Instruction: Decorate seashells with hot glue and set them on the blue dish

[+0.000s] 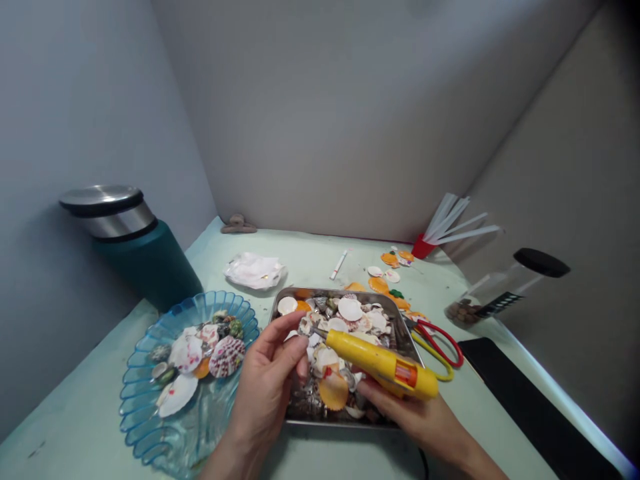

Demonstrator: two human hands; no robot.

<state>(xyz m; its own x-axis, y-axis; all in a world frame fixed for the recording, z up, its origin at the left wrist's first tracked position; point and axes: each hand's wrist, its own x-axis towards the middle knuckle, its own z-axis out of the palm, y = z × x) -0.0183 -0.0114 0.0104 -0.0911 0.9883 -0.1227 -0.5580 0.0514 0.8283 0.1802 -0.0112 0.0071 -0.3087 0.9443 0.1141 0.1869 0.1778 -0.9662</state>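
Observation:
My right hand (405,407) grips a yellow hot glue gun (373,357), its nozzle pointing left. Pinched between the thumb and fingers of my left hand (273,370) is a small shell (305,325), right at the nozzle tip; my fingers partly cover it. Both hands are above a metal tray (345,423) heaped with white, orange and brown seashells (333,390). To the left, a blue scalloped plate (135,407) bears more shells, among them a purple-speckled scallop (227,357).
A teal bottle (147,260) stands at left behind the plate. Further back lie a white plastic bag (255,271) and a marker (339,265). On the right are red-and-yellow scissors (443,347), a clear jar (500,293), a black strip (530,400) and a red cup (423,247) of glue sticks (450,220).

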